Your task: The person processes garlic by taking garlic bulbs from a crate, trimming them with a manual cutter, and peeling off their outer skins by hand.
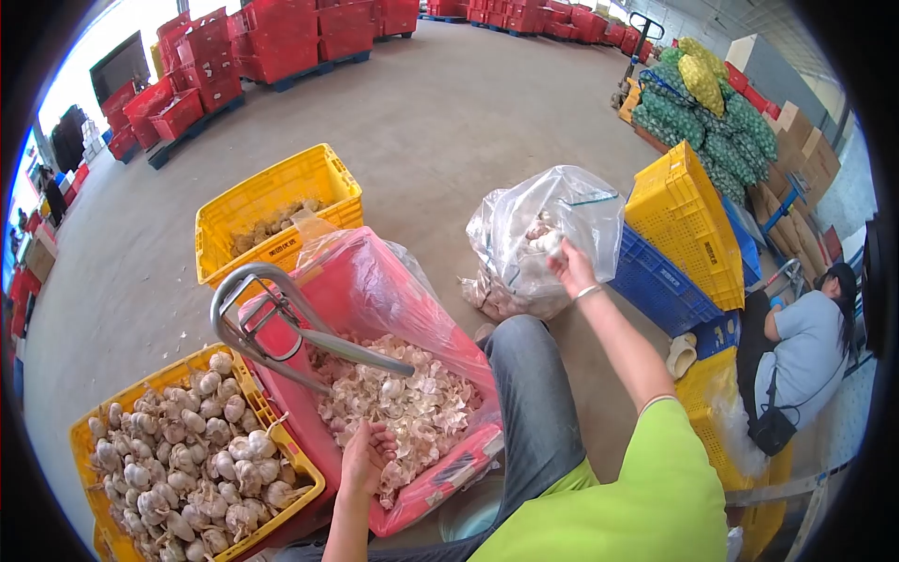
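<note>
My left hand (369,456) is palm up with loosely curled fingers apart, and nothing shows in it. Beneath it, papery garlic skins (412,389) fill the lower part of a plastic-lined red bin (351,281). A grey metal frame with a curved bar (328,345) stands across that bin. To the left, a yellow crate (309,489) is heaped with whole garlic bulbs (178,459). Out to the right, my right hand (574,270) reaches to a clear plastic bag (510,211), fingers apart. White garlic (540,236) lies just beyond its fingertips, at the bag's mouth.
A second yellow crate (281,211) with brownish contents stands beyond the red bin. Yellow (688,225) and blue (655,276) crates lean at the right, near a seated person (805,347). Farther back are net sacks (702,112) and stacked red bins (272,42).
</note>
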`<state>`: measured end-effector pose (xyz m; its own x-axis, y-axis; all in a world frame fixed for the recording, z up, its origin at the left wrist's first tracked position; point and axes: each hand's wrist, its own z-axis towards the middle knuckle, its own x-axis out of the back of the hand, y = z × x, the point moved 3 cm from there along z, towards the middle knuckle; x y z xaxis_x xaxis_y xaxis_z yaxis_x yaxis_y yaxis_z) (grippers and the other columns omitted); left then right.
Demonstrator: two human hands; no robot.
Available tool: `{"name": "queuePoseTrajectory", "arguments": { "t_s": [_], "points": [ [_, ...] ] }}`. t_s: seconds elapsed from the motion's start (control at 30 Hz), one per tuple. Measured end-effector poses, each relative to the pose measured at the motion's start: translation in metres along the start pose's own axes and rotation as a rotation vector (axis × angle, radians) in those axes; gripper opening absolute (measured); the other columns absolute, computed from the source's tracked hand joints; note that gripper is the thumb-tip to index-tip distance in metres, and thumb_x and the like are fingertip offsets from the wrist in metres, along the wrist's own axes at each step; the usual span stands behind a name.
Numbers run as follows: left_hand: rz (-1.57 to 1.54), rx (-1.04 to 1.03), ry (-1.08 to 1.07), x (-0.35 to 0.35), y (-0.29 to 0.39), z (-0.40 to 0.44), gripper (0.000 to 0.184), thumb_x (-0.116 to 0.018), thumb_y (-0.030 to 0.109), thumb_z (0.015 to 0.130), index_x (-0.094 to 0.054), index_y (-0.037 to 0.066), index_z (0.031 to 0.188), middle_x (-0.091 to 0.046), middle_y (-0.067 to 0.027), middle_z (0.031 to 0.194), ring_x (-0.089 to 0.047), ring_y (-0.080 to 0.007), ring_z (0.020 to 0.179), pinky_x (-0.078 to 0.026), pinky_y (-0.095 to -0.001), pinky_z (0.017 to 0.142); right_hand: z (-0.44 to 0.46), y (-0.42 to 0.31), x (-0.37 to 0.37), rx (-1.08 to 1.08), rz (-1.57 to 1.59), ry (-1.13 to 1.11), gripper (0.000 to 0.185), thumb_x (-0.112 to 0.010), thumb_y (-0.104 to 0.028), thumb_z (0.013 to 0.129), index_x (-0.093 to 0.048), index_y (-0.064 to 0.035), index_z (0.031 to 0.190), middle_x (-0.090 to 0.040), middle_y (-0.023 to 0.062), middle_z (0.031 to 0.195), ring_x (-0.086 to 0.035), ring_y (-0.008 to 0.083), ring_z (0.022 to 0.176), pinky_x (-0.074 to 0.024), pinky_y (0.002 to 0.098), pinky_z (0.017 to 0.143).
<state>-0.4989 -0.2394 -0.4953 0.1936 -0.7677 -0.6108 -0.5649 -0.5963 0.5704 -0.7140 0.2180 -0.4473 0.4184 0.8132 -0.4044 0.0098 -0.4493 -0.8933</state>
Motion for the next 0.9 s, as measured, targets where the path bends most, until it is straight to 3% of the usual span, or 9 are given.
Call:
{"name": "queuePoseTrajectory", "arguments": {
  "t_s": [0.17, 0.3, 0.43, 0.57, 0.67, 0.73, 0.8, 0.83, 0.9],
  "points": [
    [0.045, -0.013, -0.012, 0.002, 0.000, 0.001, 0.032, -0.042, 0.035, 0.094, -0.052, 0.004, 0.096, -0.061, -0.0077, 0.082, -0.059, -0.0155, 0.071, -0.047, -0.0268, 0.062, 0.037, 0.010, 0.050, 0.167, -0.454, 0.103, 0.037, -0.051, -0.019, 0.090, -0.044, 0.0002, 0.121, -0.054, 0.0112, 0.108, -0.060, 0.0179, 0.086, -0.0512, 0.0273, 0.071],
    [0.112, -0.046, 0.020, 0.003, 0.001, 0.001, 0.027, -0.044, 0.030, 0.094, -0.052, 0.005, 0.097, -0.061, -0.0077, 0.085, -0.059, -0.0154, 0.072, -0.048, -0.0267, 0.062, 0.017, 0.038, 0.064, 0.424, -1.129, 0.034, 0.029, -0.054, -0.019, 0.086, -0.058, 0.0012, 0.106, -0.062, 0.0148, 0.099, -0.062, 0.0228, 0.086, -0.0484, 0.0324, 0.075],
    [0.567, -0.088, 0.046, -0.009, 0.018, -0.007, 0.023, -0.050, 0.031, 0.091, -0.055, 0.009, 0.095, -0.057, 0.0003, 0.083, -0.053, -0.0078, 0.073, -0.045, -0.0230, 0.065, -0.002, 0.052, 0.061, 0.518, -1.356, -0.082, 0.025, -0.050, -0.018, 0.087, -0.061, 0.0008, 0.100, -0.060, 0.0190, 0.102, -0.057, 0.0302, 0.097, -0.0432, 0.0361, 0.085],
    [1.041, -0.403, 0.105, -0.008, 0.070, -0.044, 0.035, -0.055, 0.032, 0.087, -0.053, 0.000, 0.101, -0.061, -0.0128, 0.089, -0.060, -0.0217, 0.084, -0.047, -0.0326, 0.072, 0.037, 0.058, 0.082, 0.599, -1.320, -0.193, 0.026, -0.049, -0.017, 0.091, -0.056, 0.0020, 0.107, -0.059, 0.0126, 0.106, -0.055, 0.0204, 0.099, -0.0411, 0.0298, 0.088],
    [1.317, -0.544, 0.498, 0.035, 0.112, -0.087, 0.033, -0.061, 0.026, 0.081, -0.056, 0.002, 0.103, -0.062, -0.0166, 0.094, -0.060, -0.0256, 0.088, -0.048, -0.0350, 0.077, 0.007, 0.031, 0.038, 0.662, -1.174, -0.223, 0.022, -0.047, -0.012, 0.091, -0.057, 0.0024, 0.104, -0.058, 0.0129, 0.105, -0.055, 0.0229, 0.098, -0.0419, 0.0315, 0.087],
    [1.619, -0.830, 0.862, 0.087, 0.149, -0.114, 0.026, -0.060, 0.013, 0.075, -0.057, 0.000, 0.097, -0.059, -0.0155, 0.092, -0.057, -0.0296, 0.085, -0.046, -0.0379, 0.078, -0.003, 0.023, 0.020, 0.687, -1.040, -0.258, 0.021, -0.046, -0.011, 0.092, -0.057, 0.0024, 0.103, -0.058, 0.0118, 0.104, -0.055, 0.0220, 0.098, -0.0419, 0.0308, 0.087],
    [1.998, -0.639, 1.298, 0.143, 0.189, -0.132, 0.027, -0.062, 0.006, 0.068, -0.056, 0.001, 0.095, -0.057, -0.0156, 0.094, -0.051, -0.0308, 0.089, -0.043, -0.0373, 0.081, -0.027, 0.015, -0.014, 0.715, -1.027, -0.303, 0.019, -0.046, -0.010, 0.091, -0.057, 0.0023, 0.102, -0.058, 0.0110, 0.104, -0.055, 0.0217, 0.098, -0.0417, 0.0306, 0.087],
    [1.973, -0.535, 1.422, 0.156, 0.207, -0.145, 0.033, -0.065, 0.012, 0.069, -0.054, 0.002, 0.099, -0.056, -0.0147, 0.099, -0.051, -0.0293, 0.093, -0.043, -0.0365, 0.081, -0.040, 0.014, -0.034, 0.730, -1.019, -0.327, 0.019, -0.045, -0.009, 0.091, -0.057, 0.0022, 0.101, -0.058, 0.0106, 0.103, -0.055, 0.0215, 0.098, -0.0416, 0.0305, 0.087],
    [2.002, -0.501, 1.447, 0.181, 0.217, -0.149, 0.041, -0.069, 0.020, 0.069, -0.052, 0.007, 0.104, -0.054, -0.0135, 0.104, -0.050, -0.0277, 0.100, -0.040, -0.0387, 0.084, -0.067, 0.015, -0.068, 0.811, -1.047, -0.408, 0.017, -0.047, -0.008, 0.090, -0.057, 0.0021, 0.099, -0.059, 0.0109, 0.102, -0.055, 0.0225, 0.097, -0.0417, 0.0311, 0.086]
  ]
}}
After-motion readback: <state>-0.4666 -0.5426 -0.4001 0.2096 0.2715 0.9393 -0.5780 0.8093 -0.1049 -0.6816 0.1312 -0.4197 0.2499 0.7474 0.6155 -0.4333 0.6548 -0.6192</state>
